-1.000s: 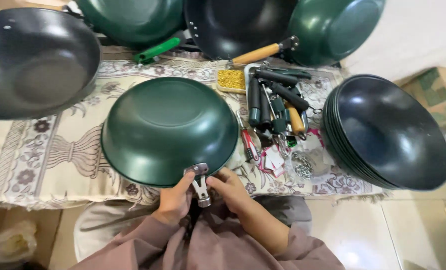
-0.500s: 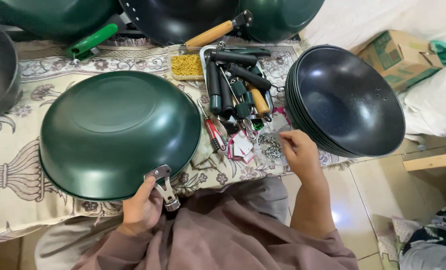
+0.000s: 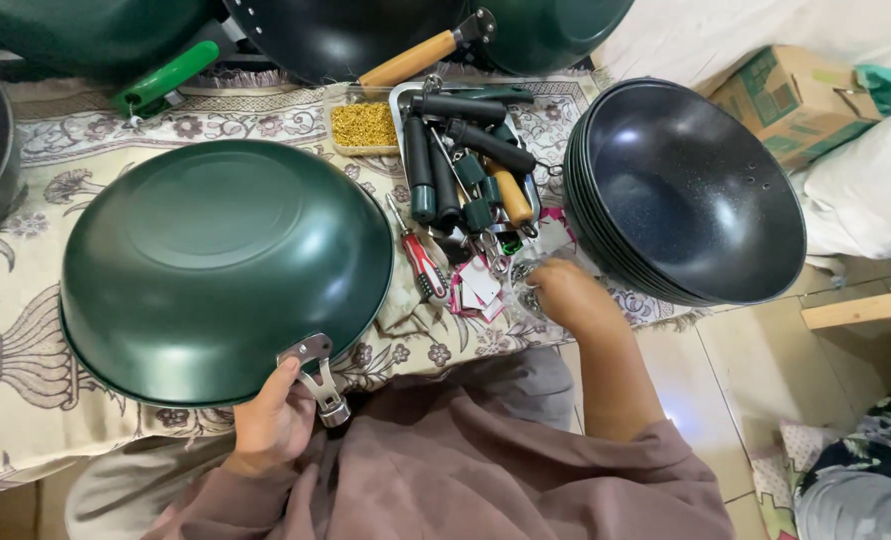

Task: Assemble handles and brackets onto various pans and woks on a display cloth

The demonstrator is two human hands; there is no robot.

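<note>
At lower left of the frame, the left hand [image 3: 271,425] grips the metal handle bracket [image 3: 318,377] of an upturned green wok [image 3: 221,265] on the worktop [image 3: 26,330]. Rigid, probably heavyish, with a slick dome, it is best held by that bracket. The right hand [image 3: 566,297] curls over a clear bag of small parts [image 3: 524,272]; whether it is gripping the bag cannot be told.

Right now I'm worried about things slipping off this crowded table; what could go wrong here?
The upturned green wok overhangs the table edge, steadied only by the left hand near its metal bracket; it might slide off. The right hand rummages in clear bags beside the stacked black woks, which might get nudged.
</note>
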